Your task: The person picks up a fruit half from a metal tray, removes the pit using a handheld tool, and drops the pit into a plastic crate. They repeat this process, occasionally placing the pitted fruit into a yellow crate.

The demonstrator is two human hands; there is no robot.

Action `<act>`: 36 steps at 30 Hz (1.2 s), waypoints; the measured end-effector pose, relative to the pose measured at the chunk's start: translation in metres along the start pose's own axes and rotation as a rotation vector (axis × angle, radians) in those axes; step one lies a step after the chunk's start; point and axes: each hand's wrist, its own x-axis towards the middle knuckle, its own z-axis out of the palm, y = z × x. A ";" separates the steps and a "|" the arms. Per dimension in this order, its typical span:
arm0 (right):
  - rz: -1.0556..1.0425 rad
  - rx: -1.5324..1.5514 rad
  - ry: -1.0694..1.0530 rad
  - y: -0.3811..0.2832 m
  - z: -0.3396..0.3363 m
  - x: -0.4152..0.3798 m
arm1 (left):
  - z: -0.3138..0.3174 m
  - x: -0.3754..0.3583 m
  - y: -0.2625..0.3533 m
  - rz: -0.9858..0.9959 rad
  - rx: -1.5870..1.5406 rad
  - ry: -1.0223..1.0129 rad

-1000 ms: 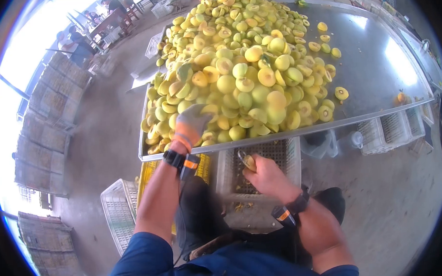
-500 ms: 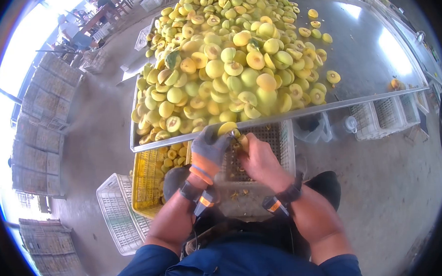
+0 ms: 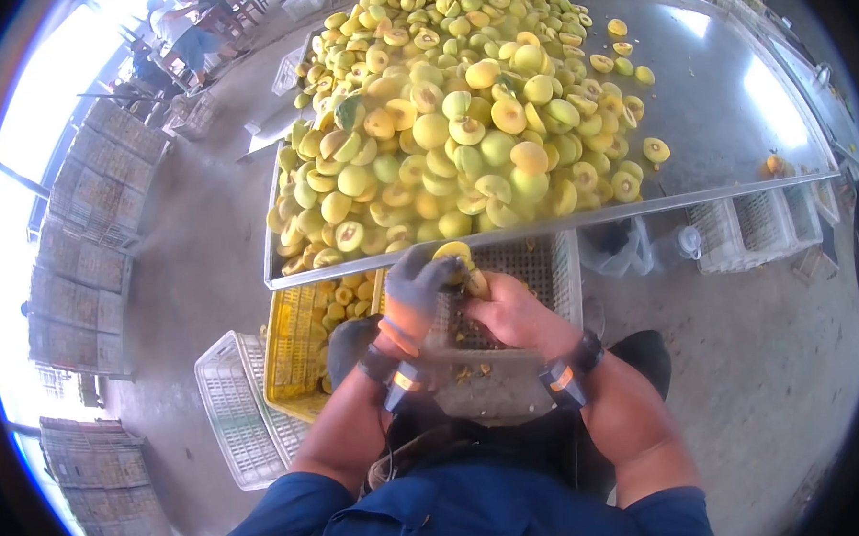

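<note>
Left hand [image 3: 417, 288], in a grey glove with an orange cuff: fingers closed on a rounded piece of yellow fruit [image 3: 453, 252], held just off the near edge of the bench. Right hand [image 3: 513, 312], bare: curled round a short tool with a tan handle [image 3: 476, 284]. Hands close together, tool end up against or just beside the fruit; working tip hidden by glove and blur, so contact cannot be told.

Below the hands: a pale plastic crate with a perforated floor [image 3: 574, 281], scraps lying inside. To its left, a yellow slatted plastic crate [image 3: 290, 355], part under the bench edge, with fruit pieces [image 3: 336, 315] in it. Left of that, and near it, a white lattice plastic crate [image 3: 233, 415] on the grey concrete floor [image 3: 732, 398].

Bench: grey sheet metal with a raised rim [image 3: 701, 112]. A big heap of yellow-green fruit, many halved [image 3: 462, 132], covers its left and middle; several cut faces show brown centres. One dark green leaf [image 3: 349, 111] lies among them. A few loose pieces rest right of the heap, one half [image 3: 655, 150] well apart.

Under the bench at right: white plastic crates [image 3: 720, 236], a clear plastic bag [image 3: 616, 250] beside them.
</note>
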 end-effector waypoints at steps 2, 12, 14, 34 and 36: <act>-0.006 -0.051 -0.024 0.000 0.001 0.001 | -0.006 0.006 -0.030 0.077 -0.125 -0.060; 0.140 -0.038 -0.075 0.004 0.000 0.003 | 0.017 0.012 -0.037 0.367 0.757 0.242; 0.175 0.007 -0.113 0.001 0.000 0.000 | 0.016 0.010 -0.043 0.360 0.682 0.268; 0.231 0.326 -0.140 0.010 0.008 -0.009 | 0.023 0.006 -0.039 0.225 0.383 0.159; 0.291 0.458 -0.220 0.013 0.005 -0.006 | 0.021 0.008 -0.034 0.277 0.260 0.094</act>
